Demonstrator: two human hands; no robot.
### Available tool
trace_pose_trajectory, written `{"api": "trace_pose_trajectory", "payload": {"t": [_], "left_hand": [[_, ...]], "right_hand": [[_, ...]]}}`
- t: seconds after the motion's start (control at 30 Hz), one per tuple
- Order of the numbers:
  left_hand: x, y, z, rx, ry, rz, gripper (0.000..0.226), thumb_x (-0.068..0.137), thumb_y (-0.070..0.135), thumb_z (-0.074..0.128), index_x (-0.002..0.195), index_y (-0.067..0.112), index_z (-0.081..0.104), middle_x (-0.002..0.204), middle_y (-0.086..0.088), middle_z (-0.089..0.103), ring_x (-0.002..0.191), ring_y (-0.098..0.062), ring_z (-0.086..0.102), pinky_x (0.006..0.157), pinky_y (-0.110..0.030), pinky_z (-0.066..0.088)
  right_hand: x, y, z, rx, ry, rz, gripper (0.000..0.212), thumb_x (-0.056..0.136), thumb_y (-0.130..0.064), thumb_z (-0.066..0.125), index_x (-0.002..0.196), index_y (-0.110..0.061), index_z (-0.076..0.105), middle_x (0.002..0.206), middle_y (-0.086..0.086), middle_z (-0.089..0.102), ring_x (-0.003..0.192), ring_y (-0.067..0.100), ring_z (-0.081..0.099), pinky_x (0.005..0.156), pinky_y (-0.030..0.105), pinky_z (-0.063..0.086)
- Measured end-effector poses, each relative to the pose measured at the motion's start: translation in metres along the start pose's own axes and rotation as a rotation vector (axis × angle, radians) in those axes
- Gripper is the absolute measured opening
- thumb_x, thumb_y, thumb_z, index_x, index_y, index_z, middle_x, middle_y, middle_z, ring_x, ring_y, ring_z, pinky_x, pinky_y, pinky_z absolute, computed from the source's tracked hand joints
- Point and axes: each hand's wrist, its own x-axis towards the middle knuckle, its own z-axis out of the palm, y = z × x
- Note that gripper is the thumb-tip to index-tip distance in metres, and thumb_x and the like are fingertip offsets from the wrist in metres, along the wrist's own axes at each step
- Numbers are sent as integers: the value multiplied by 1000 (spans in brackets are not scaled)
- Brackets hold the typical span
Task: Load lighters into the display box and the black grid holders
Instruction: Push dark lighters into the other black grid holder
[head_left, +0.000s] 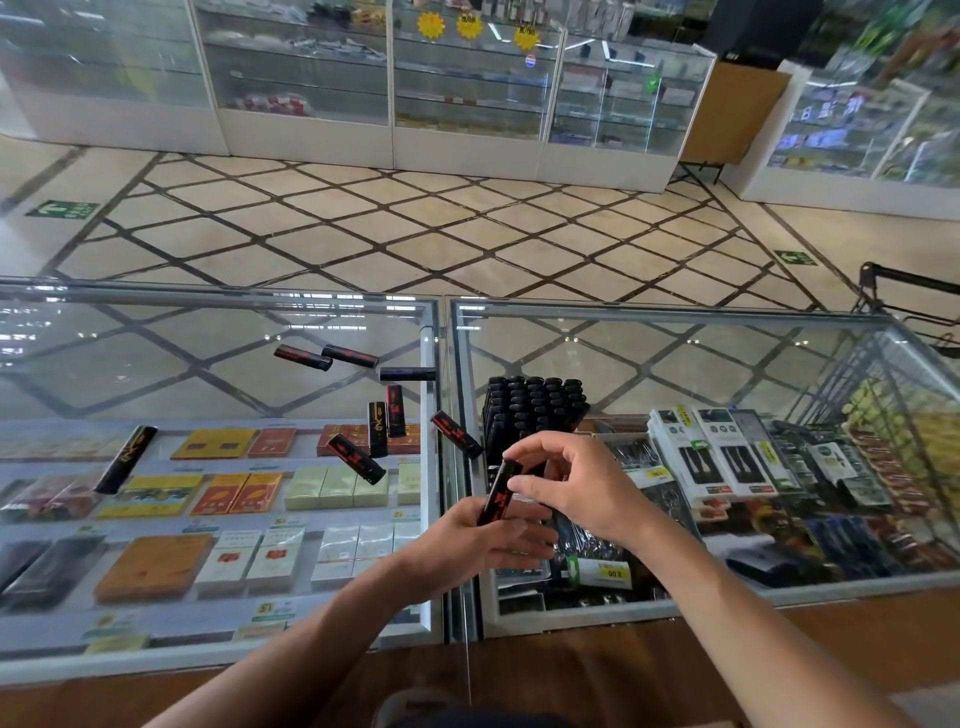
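Observation:
My left hand (483, 540) grips the lower end of a black lighter with red markings (500, 496), held nearly upright. My right hand (571, 486) pinches the same lighter's top end with thumb and fingers. Just beyond the hands a black grid holder (535, 410) stands on the glass counter, packed with black lighters. Several loose black-and-red lighters lie scattered on the glass to the left: one (356, 457) close by, one (457, 434) near the counter seam, two standing (387, 421), others farther back (324, 357), and one with gold markings (126, 460) far left.
The glass counter top (223, 374) covers shelves of cigarette packs on the left and packaged accessories (717, 457) on the right. A metal seam (444, 415) splits the two cases. A wire rack (904, 312) stands at the far right. Tiled floor and white display cabinets lie beyond.

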Motion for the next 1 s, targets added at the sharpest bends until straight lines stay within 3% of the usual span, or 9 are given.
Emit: {"api": "trace_pose_trajectory", "payload": {"t": [0.1, 0.2, 0.33, 0.43, 0.53, 0.6, 0.73, 0.9, 1.0], "left_hand": [[-2, 0, 0, 112, 22, 36, 32, 104, 0, 50, 135, 0, 59, 125, -19, 70, 119, -33, 67, 104, -45, 53], [-4, 1, -2, 371, 69, 158, 29, 101, 0, 54, 126, 5, 67, 124, -6, 73, 116, -21, 70, 102, -42, 55], [-5, 0, -10, 937, 364, 400, 32, 98, 6, 56, 119, 24, 71, 119, 15, 70, 110, 2, 64, 97, -30, 56], [-2, -9, -27, 1321, 509, 571, 41, 90, 11, 57, 126, 27, 68, 128, 12, 66, 127, -7, 53, 108, -39, 46], [0, -18, -39, 1555, 491, 502, 50, 89, 23, 48, 137, 32, 56, 145, 5, 54, 145, -18, 39, 120, -54, 32], [-1, -19, -38, 1631, 475, 439, 53, 90, 28, 43, 141, 34, 51, 150, 2, 49, 149, -21, 35, 121, -60, 27], [0, -19, -35, 1703, 449, 370, 52, 95, 31, 46, 146, 37, 45, 157, 1, 43, 152, -19, 29, 124, -60, 17], [-1, -18, -35, 1688, 441, 343, 55, 95, 36, 32, 148, 37, 43, 160, 2, 39, 154, -17, 25, 125, -60, 14], [-2, -18, -35, 1686, 437, 341, 53, 97, 34, 37, 149, 36, 43, 161, 2, 37, 154, -16, 23, 126, -59, 11]], "right_hand": [[-3, -1, -7, 67, 33, 0, 25, 86, -23, 83, 107, -35, 74, 97, -16, 73, 74, 3, 60, 71, 21, 53], [-4, 2, -25, 114, 89, 6, 25, 85, -23, 83, 105, -35, 74, 97, -12, 72, 78, 5, 61, 76, 23, 55], [-2, 10, -51, 194, 170, 5, 26, 84, -17, 84, 102, -33, 74, 96, -1, 72, 80, 11, 64, 77, 26, 58], [0, 16, -65, 195, 209, 9, 22, 85, -10, 82, 102, -21, 73, 91, -1, 74, 76, 11, 66, 70, 22, 56], [5, 26, -71, 68, 257, 25, 21, 85, -11, 82, 100, -23, 73, 91, -4, 76, 81, 12, 72, 75, 25, 60], [8, 36, -72, -28, 271, 32, 21, 86, -13, 82, 99, -26, 72, 90, -8, 76, 82, 6, 72, 78, 24, 60], [12, 52, -69, -178, 301, 10, 20, 87, -16, 81, 100, -27, 71, 92, -13, 74, 84, -2, 71, 78, 18, 59], [17, 61, -60, -223, 355, -30, 19, 87, -13, 80, 101, -22, 72, 94, -14, 73, 84, -2, 70, 78, 15, 58], [19, 67, -56, -294, 325, -63, 19, 88, -15, 78, 105, -20, 70, 97, -13, 71, 87, -1, 69, 81, 18, 58]]}}
